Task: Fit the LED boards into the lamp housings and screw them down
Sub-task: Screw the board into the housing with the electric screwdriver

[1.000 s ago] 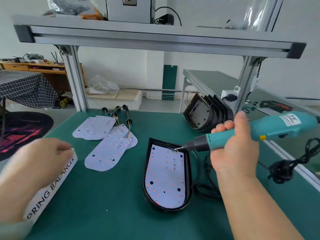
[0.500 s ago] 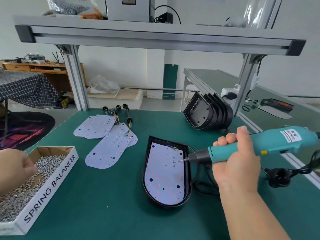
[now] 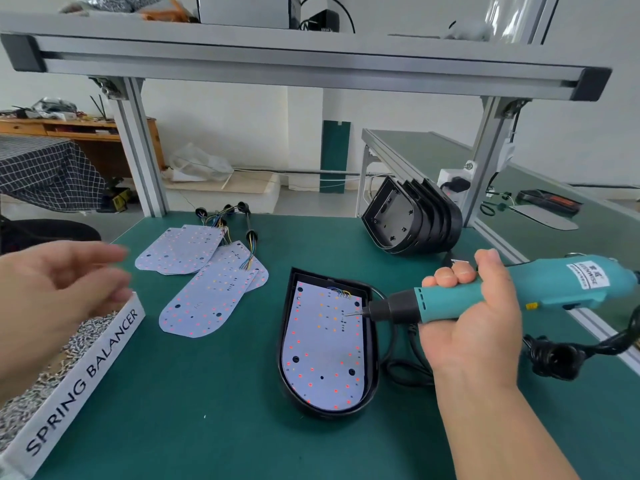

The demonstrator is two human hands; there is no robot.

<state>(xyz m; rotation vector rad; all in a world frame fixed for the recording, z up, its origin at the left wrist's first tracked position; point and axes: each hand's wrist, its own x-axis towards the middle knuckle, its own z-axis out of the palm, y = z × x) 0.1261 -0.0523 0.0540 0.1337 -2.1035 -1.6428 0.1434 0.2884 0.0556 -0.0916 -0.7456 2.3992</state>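
Workbench seen from a head cam, L to R. Far L, the left hand [image 3: 59, 299] hovers above a white cardboard box [image 3: 86, 375] printed "SPRING BALANCER" and filled w/ small silver screws [image 3: 81, 336]. The hand is motion-blurred: its fingers look loosely extended, but I can't tell if it pinches anything. Just R of the box, several loose LED boards [image 3: 207, 299] lie flat and overlapping on the green mat [image 3: 207, 427], their coloured wires trailing toward the back. Centre: one black lamp housing [image 3: 285, 341] lies open side up, w/ an LED board [image 3: 322, 358] seated inside it, rounded end toward the viewer. R of it, the right hand [image 3: 478, 327] is wrapped firmly round the barrel of a teal electric screwdriver [image 3: 519, 289], fingers curled over the top and thumb behind. The tool lies nearly level, its bit over the seated board's upper R area, at or just above the surface. Behind, near the frame post, a stack of empty housings [image 3: 412, 220] leans on edge. Far R, the black power cord [image 3: 554, 355] sits bundled on the mat.
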